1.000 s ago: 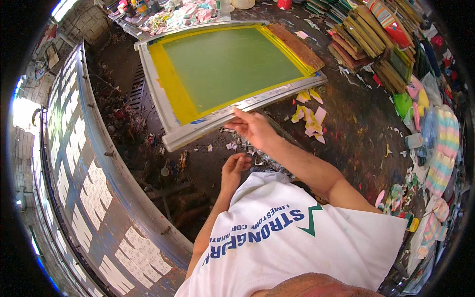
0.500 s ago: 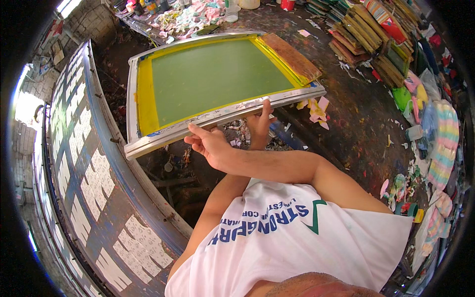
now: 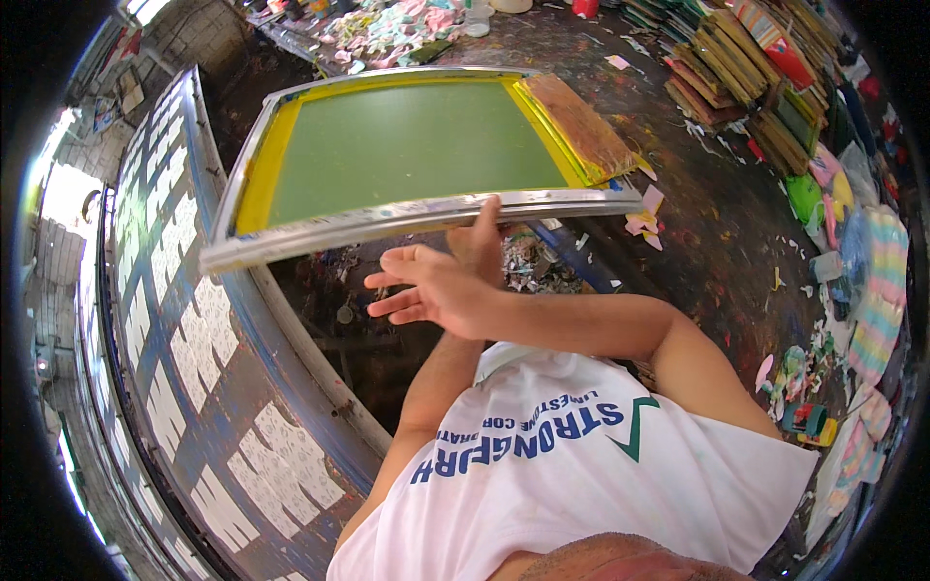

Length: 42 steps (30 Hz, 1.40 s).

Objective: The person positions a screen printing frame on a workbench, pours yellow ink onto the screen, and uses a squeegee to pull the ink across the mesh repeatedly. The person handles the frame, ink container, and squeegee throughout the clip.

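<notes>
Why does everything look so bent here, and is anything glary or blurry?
All in the head view: the fisheye lens bows the long table at left, and the corners go black; the opening at far left is blown out to white; the screen carries a pale sheen; the left hand looks slightly soft, perhaps from motion.

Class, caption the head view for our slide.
Left hand holds a silver-framed, rectangular green screen; the right hand is open and empty.
</notes>
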Tool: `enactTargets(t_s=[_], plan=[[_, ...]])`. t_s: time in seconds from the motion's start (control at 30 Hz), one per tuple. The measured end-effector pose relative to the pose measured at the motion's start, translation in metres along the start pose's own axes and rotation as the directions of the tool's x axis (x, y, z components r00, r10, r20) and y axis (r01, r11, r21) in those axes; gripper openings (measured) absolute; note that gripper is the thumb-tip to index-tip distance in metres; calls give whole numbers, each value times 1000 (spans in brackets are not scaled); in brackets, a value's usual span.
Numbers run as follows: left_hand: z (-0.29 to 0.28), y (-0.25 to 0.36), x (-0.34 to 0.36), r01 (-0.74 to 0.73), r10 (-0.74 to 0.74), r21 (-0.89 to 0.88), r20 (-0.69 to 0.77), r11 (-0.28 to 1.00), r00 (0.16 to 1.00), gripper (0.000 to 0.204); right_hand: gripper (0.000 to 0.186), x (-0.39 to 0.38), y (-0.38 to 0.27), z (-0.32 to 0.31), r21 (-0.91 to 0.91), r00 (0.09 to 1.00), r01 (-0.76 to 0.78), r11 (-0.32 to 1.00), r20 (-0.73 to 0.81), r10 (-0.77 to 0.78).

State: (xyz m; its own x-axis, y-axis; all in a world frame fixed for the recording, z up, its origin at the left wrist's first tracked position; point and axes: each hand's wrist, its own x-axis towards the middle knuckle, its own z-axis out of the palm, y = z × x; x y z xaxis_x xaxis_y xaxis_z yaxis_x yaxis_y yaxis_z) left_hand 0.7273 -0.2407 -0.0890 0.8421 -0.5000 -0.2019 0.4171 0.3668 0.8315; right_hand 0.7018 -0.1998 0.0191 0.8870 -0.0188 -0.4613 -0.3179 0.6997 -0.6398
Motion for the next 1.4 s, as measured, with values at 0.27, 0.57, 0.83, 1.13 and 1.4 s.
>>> enactTargets(t_s=[0.27, 0.57, 0.83, 1.13, 1.4], plan=[[-124, 102, -3, -114, 119, 154, -28, 982, 992, 43, 31, -55, -108, -44, -594, 911, 413, 690, 269, -313], [-183, 141, -13, -42, 42, 264, 9, 963, 999, 50, 39, 106, -226, -201, -827, 871, 220, 517, -72, -487], [-232, 159, 49, 94, -115, 344, 41, 934, 992, 56, 52, 244, -277, -314, -991, 785, -54, 118, -116, -609], [-271, 158, 73, 251, -268, 319, 9, 914, 963, 62, 70, 326, -296, -389, -976, 974, -7, 220, -56, -218], [-269, 133, 66, 293, -272, 279, -110, 915, 956, 60, 43, 362, -297, -407, -765, 998, -36, 643, 2, 59]])
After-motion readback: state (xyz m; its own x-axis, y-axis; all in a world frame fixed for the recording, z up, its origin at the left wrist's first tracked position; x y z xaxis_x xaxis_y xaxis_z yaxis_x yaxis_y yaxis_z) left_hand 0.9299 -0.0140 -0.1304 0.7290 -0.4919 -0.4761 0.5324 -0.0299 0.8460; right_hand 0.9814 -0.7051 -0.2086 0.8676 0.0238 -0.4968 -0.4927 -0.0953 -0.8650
